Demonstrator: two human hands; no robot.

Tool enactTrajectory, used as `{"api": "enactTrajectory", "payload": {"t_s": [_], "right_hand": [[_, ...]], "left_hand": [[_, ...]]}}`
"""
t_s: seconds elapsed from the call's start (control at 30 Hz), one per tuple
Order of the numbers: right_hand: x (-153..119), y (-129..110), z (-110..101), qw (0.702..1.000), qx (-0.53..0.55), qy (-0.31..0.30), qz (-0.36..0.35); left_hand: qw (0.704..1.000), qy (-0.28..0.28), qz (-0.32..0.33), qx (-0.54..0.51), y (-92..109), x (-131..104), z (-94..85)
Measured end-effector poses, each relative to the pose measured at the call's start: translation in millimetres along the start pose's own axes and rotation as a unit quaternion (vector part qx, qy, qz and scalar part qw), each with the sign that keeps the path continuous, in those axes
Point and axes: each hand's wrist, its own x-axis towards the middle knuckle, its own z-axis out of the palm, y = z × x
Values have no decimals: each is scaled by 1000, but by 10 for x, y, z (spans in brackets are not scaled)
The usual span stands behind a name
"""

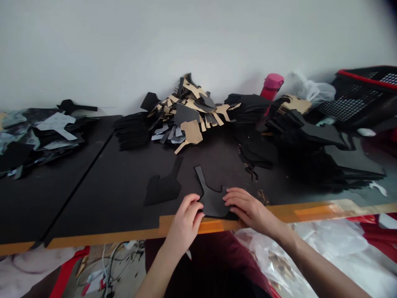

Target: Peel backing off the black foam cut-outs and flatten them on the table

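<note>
A dark grey cut-out piece with a narrow strip at its upper left lies at the table's front edge, between my hands. My left hand pinches its left side with bent fingers. On the opposite side, my right hand grips the piece's right edge, its thumb low and its fingers on top. A black layer shows along the outline beneath the grey face. Just left of my hands, a similar black piece rests flat on the table.
Tan and black offcuts form a heap against the wall. Stacks of black pieces flank it, with a larger stack rightward. A pink-capped bottle, black basket and patterned pieces stand around. Tape edges the table.
</note>
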Motion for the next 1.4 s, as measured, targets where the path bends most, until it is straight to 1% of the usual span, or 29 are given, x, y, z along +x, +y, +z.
{"api": "enactTrajectory", "payload": {"t_s": [0.3,0.53,0.73,0.83,0.93,1.17,1.4], "right_hand": [[-17,-7,-6,1000,-11,-11,1],[-4,-29,-19,1000,-16,-24,7],[-10,-28,-14,1000,-10,-17,7],[-14,-24,-27,1000,-1,-18,7],[-15,-27,-52,1000,9,-27,12],[-10,-23,-91,999,22,-50,7],[-38,42,-164,993,72,-90,15]], "left_hand": [[998,3,27,49,19,-43,11],[996,-27,48,75,22,3,-36],[991,-31,101,76,34,42,-59],[991,-24,107,83,46,48,-61],[989,-20,111,92,51,43,-64],[986,-42,120,111,47,46,-77],[980,-26,141,139,25,51,-56]]}}
